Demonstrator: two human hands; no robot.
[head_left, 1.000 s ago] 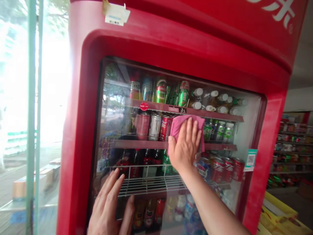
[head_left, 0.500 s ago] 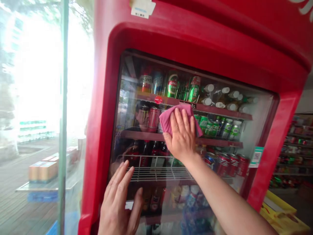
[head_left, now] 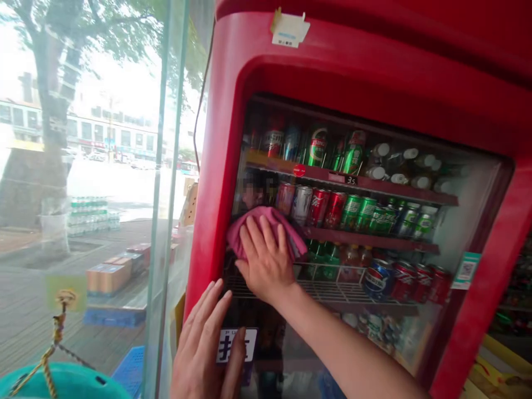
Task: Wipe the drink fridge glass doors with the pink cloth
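Observation:
My right hand [head_left: 266,260] presses a pink cloth [head_left: 253,228] flat against the glass door [head_left: 457,249] of a red drinks cooler [head_left: 332,66], near the door's left edge. Its fingers lie spread over the cloth. My left hand [head_left: 205,343] rests flat and open on the lower left of the door, fingers stretched upward, beside a white sticker [head_left: 235,344] with dark characters. Behind the glass, shelves hold rows of red and green cans [head_left: 349,213] and bottles [head_left: 399,166].
A tall glass pane [head_left: 162,183] stands left of the cooler, with a street, a tree and stacked boxes [head_left: 110,274] outside. A teal basin rim [head_left: 62,385] with a rope sits at the bottom left. Yellow crates [head_left: 499,368] are at the lower right.
My right hand has slid the pink cloth leftward and slightly down across the glass, from mid-door to the left edge. The view has swung left; my left hand stays flat on the door.

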